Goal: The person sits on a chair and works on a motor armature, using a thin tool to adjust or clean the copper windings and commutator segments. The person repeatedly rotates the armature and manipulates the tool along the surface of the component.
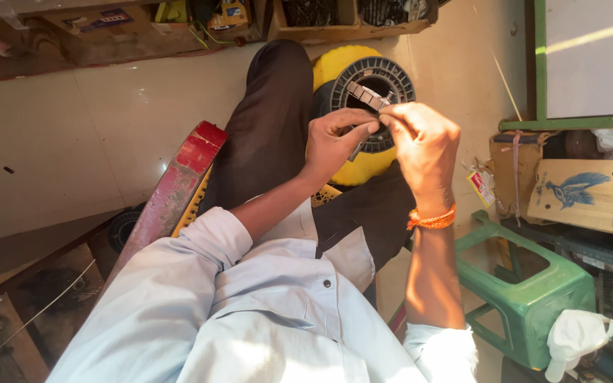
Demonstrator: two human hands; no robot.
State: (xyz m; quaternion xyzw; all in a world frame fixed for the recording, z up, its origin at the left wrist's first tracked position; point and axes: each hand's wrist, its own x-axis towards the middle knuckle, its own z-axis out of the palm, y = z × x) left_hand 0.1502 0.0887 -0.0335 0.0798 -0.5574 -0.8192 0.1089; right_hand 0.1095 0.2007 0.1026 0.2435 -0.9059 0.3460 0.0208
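Up close, left hand (335, 138) and right hand (423, 142) raised together, fingertips pinching a small metal strip (365, 96).

We hold a small metal strip (367, 97) pinched between our left hand (335, 142) and right hand (423, 142), raised over our lap. Just behind them sits a black ribbed spool (391, 78) on a yellow drum (342, 64). An orange thread band (432, 220) circles our right wrist. A green plastic stool (533, 291) stands at our right.
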